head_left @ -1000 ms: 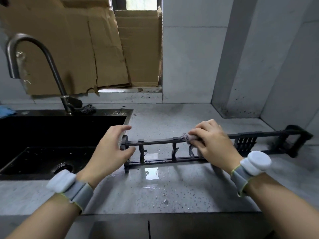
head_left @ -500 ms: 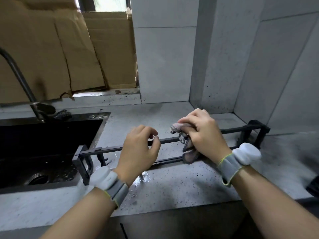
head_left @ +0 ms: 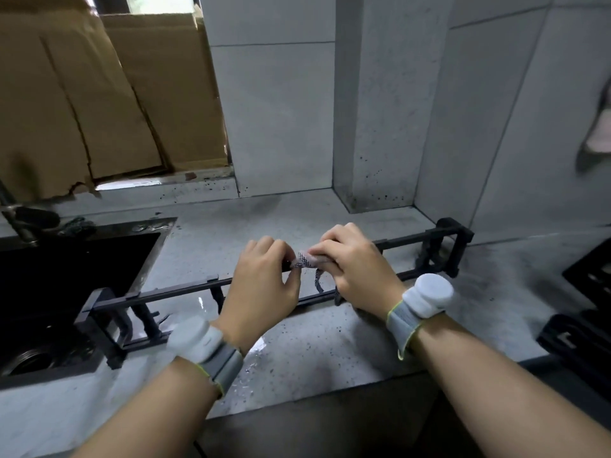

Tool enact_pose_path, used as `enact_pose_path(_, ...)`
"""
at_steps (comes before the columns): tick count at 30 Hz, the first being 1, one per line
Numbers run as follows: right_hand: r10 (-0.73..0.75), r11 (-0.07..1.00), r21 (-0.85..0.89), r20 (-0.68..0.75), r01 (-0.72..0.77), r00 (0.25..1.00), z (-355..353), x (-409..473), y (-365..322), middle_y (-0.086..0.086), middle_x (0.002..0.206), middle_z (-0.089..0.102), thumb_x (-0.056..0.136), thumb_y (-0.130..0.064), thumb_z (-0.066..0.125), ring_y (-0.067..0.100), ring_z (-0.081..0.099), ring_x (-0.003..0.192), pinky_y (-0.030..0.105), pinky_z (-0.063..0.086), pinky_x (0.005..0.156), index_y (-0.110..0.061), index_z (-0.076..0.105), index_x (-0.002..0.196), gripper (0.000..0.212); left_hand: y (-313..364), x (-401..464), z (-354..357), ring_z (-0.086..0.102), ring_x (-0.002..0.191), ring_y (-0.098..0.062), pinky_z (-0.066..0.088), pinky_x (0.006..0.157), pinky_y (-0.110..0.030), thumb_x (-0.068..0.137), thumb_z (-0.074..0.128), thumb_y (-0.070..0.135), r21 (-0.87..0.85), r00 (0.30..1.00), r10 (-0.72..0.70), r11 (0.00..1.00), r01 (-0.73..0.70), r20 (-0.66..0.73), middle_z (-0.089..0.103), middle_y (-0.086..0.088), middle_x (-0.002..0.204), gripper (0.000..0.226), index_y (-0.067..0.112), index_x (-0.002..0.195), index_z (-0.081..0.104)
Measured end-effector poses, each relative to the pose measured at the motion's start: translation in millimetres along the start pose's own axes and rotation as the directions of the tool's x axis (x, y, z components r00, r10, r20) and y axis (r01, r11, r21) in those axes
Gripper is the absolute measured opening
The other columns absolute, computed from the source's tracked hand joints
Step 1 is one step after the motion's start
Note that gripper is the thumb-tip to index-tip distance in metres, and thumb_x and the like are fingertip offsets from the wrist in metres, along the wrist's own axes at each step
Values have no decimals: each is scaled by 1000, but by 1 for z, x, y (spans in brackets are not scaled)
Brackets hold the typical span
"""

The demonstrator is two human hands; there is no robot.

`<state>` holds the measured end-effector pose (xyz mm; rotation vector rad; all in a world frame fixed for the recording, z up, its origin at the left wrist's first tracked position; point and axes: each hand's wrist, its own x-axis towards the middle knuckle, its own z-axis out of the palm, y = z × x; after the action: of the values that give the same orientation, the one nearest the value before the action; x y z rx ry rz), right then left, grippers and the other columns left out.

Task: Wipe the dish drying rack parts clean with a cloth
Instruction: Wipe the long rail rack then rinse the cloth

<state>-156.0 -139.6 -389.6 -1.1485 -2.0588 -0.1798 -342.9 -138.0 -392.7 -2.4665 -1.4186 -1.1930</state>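
Grey speckled stone countertop [head_left: 330, 352] spreads across the middle, wet in patches, backed by pale grey wall tiles [head_left: 281, 120] with dark specks along their foot. Brown cardboard sheets [head_left: 99, 104] cover the opening at 10 o'clock, and a black sunken sink [head_left: 66, 276] lies at 9 o'clock.

Across the counter runs a long black metal drying-rack frame [head_left: 165, 292], from the sink's edge up toward 2 o'clock. At centre, the left hand [head_left: 261, 292] curls its fingers round the frame's top rail. Just beside it, the right hand [head_left: 357, 269] pinches a grey mesh cloth [head_left: 307, 261] against that rail, a strand dangling below.

Both hands hide the rail's middle. A tap's base at 9 o'clock and black parts at 3 o'clock are cut off; a blurred pale shape at 2 o'clock is unreadable.
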Motion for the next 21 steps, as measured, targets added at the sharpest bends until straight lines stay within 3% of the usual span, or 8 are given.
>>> enact_pose_path(5, 59, 993, -101, -37, -63, 998, -23, -9, 27, 2, 89, 58, 87, 0, 68, 17, 46, 85, 20, 38, 74, -7, 74, 92, 11, -6, -2, -3, 52, 85, -21, 49, 75, -35, 84, 68, 1, -43, 1000, 12, 999, -12, 22, 59, 2, 87, 13, 12, 90, 64)
enact_pose_path(10, 291, 918, -222, -184, -328, 939, -55, -36, 79, 6, 91, 58, 85, 7, 64, 22, 45, 87, 33, 42, 77, -4, 75, 94, 18, -4, 1, -2, 52, 86, -20, 46, 76, -32, 83, 70, -1, -49, 1000, -15, 999, 16, 25, 61, 4, 86, 16, 12, 91, 66)
enact_pose_path(15, 419, 823, -312, -232, -475, 878, -84, -40, 118, 13, 97, 60, 85, 2, 64, 37, 49, 96, 37, 39, 81, -7, 76, 98, 20, -5, 0, -2, 53, 87, -20, 49, 76, -33, 81, 71, -3, -50, 1000, -6, 999, 6, 3, 62, 3, 86, 17, 11, 91, 66)
enact_pose_path(18, 580, 692, -267, -347, -670, 737, -92, -39, 136, 21, 108, 58, 91, -7, 58, 43, 50, 106, 40, 39, 88, -5, 73, 107, 22, -5, -1, -1, 54, 87, -20, 49, 76, -33, 81, 71, -3, -48, 1000, 5, 999, -5, 3, 62, 3, 86, 17, 10, 91, 67)
enact_pose_path(21, 610, 682, -319, -249, -658, 752, -90, -34, 140, 21, 113, 58, 94, -15, 56, 44, 47, 110, 39, 35, 95, -8, 73, 109, 23, -6, 2, 0, 53, 86, -19, 46, 76, -30, 81, 71, -3, -37, 1000, 6, 999, -6, -2, 62, 3, 86, 17, 10, 91, 67)
